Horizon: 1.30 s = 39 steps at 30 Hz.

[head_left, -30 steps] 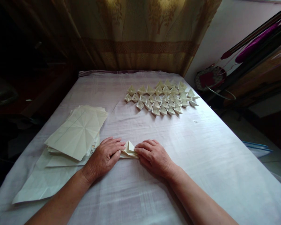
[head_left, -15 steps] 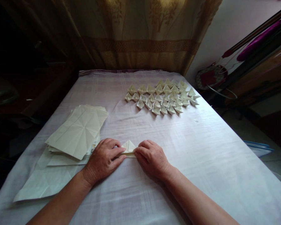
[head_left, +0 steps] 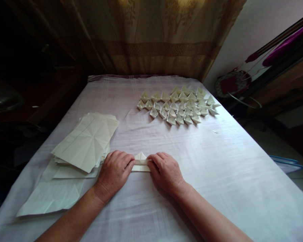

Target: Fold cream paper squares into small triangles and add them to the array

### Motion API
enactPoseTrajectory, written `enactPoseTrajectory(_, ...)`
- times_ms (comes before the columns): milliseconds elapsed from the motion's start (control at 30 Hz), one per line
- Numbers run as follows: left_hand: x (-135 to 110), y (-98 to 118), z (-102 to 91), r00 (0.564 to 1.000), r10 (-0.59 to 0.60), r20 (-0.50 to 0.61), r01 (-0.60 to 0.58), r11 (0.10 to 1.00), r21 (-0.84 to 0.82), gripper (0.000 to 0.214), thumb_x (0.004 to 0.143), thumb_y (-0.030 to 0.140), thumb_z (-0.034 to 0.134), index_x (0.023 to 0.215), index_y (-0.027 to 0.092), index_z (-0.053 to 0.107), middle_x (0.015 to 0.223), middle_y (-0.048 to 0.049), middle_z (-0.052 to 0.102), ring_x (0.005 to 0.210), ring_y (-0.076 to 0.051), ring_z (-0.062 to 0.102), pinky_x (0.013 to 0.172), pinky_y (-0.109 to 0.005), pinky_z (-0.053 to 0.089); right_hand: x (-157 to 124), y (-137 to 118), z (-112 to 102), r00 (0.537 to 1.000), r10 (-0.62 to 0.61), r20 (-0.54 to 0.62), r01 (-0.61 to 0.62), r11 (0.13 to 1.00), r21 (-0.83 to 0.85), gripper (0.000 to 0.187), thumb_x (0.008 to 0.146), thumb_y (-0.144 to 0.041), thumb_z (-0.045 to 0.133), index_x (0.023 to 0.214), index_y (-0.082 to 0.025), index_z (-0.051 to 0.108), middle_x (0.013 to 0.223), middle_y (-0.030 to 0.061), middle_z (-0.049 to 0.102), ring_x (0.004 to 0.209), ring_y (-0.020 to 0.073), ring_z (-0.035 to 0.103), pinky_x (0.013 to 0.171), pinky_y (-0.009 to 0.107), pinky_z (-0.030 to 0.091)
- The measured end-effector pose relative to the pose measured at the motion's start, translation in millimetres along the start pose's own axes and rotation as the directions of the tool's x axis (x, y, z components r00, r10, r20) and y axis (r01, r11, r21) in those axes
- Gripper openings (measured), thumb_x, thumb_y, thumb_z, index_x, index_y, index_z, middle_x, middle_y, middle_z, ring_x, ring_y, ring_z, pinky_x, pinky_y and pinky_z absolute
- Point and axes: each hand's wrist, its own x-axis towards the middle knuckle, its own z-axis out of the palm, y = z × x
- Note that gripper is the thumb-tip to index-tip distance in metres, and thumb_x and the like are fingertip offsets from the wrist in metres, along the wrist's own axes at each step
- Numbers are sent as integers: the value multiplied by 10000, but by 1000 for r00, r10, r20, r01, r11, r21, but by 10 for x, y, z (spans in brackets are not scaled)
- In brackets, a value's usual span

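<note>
Between my two hands lies a small folded paper (head_left: 141, 162), with a pointed flap at its far side and a straight band along its near side. My left hand (head_left: 115, 170) is closed on its left end, thumb and fingers together. The right end is pinched in my right hand (head_left: 166, 170), fingertips on the band. Both ends of the paper are hidden under my fingers. Left of my left hand rests a stack of creased paper sheets (head_left: 89, 139), with a larger sheet (head_left: 50, 193) beneath it.
Several folded paper boats (head_left: 176, 104) stand in rows at the back right of the cloth-covered table (head_left: 204, 168). A tiny paper scrap (head_left: 215, 132) lies nearer the right edge. A curtain (head_left: 156, 50) hangs behind the table, and a bag (head_left: 232, 84) is beyond its right side.
My left fingers have closed in round the left end, their thumb no longer stretched along the paper. The near band is flattened and shows more. The whole view has shifted slightly.
</note>
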Motion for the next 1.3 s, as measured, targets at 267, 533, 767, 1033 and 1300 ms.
enactPoseTrajectory(267, 39, 44, 27, 998, -50, 22, 49, 997, 54, 154, 962, 266, 471, 883, 221, 594, 823, -29, 673, 791, -217, 580, 758, -368, 392, 19, -20, 38, 999, 29, -34, -31, 998, -54, 141, 923, -176, 481, 814, -224, 557, 711, 13, 607, 662, 173, 544, 643, 281, 363)
enactPoseTrajectory(533, 19, 14, 65, 998, -60, 26, 59, 997, 49, 103, 952, 224, 477, 942, 220, 580, 904, -38, 645, 854, -224, 581, 791, -377, 402, 23, -10, 33, 999, 33, -5, -34, 998, -61, 140, 925, -181, 525, 836, -216, 626, 799, 35, 621, 709, 161, 564, 647, 272, 360)
enactPoseTrajectory(767, 14, 27, 62, 996, -83, 26, 82, 995, 57, 71, 935, 205, 500, 899, 222, 558, 892, -36, 617, 852, -220, 566, 798, -378, 409, 179, -216, 70, 978, 206, 15, -199, 958, -205, 218, 816, -385, 704, 712, -216, 614, 779, 43, 597, 657, 175, 529, 625, 303, 339)
enactPoseTrajectory(1033, 20, -25, 53, 993, -93, 71, 94, 996, -4, 66, 933, 204, 530, 908, 216, 590, 911, -27, 628, 859, -216, 572, 796, -370, 410, 162, -201, 49, 968, 251, 14, -245, 955, -170, 156, 828, -308, 703, 737, -211, 621, 808, 28, 614, 763, 186, 542, 709, 317, 307)
enactPoseTrajectory(1300, -40, -93, 55, 998, -64, 13, 63, 998, 27, 100, 912, 166, 570, 970, 219, 633, 933, -23, 653, 853, -215, 589, 777, -357, 422, 57, 1, 7, 973, 231, -4, -231, 970, -72, 108, 855, -279, 666, 771, -215, 642, 852, 24, 637, 807, 189, 559, 733, 317, 295)
